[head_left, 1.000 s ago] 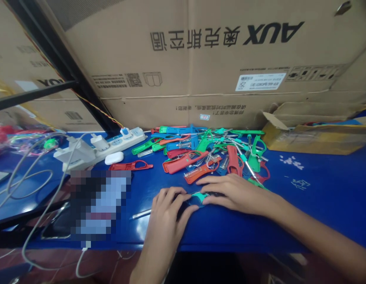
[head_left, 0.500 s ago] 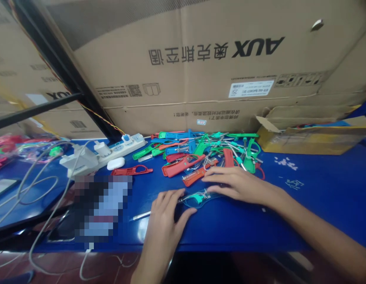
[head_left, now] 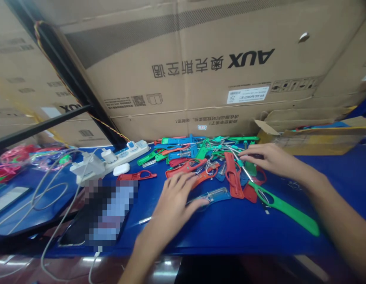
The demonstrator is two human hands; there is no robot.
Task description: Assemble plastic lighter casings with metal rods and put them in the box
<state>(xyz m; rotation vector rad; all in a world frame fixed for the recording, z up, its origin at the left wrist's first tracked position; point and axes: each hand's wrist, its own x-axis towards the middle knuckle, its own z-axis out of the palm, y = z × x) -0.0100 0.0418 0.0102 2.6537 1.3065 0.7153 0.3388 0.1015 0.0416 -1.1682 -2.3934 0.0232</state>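
My left hand (head_left: 177, 195) is spread low over the blue tabletop, its thumb beside a blue plastic piece (head_left: 220, 194) with thin white wire. Its fingertips reach the edge of an orange-red piece (head_left: 208, 175). At the right side of the pile, my right hand (head_left: 264, 156) has its fingers closed around a small dark object, mostly hidden. Below it lies a long green piece (head_left: 298, 215) with a loop. A red looped piece (head_left: 235, 179) is between the hands. A silver rod (head_left: 145, 221) is partly covered by my left forearm.
Behind the pile of coloured pieces (head_left: 183, 150) stands a large cardboard box (head_left: 194, 35). An open carton (head_left: 315, 144) is at the right. On the left are a power strip (head_left: 123, 156), cables, a white case (head_left: 121, 169) and a phone (head_left: 114, 213).
My right hand has moved up and right, away from the blue piece, to the pile. My left hand has shifted up and right. The green looped piece now lies at the right front.
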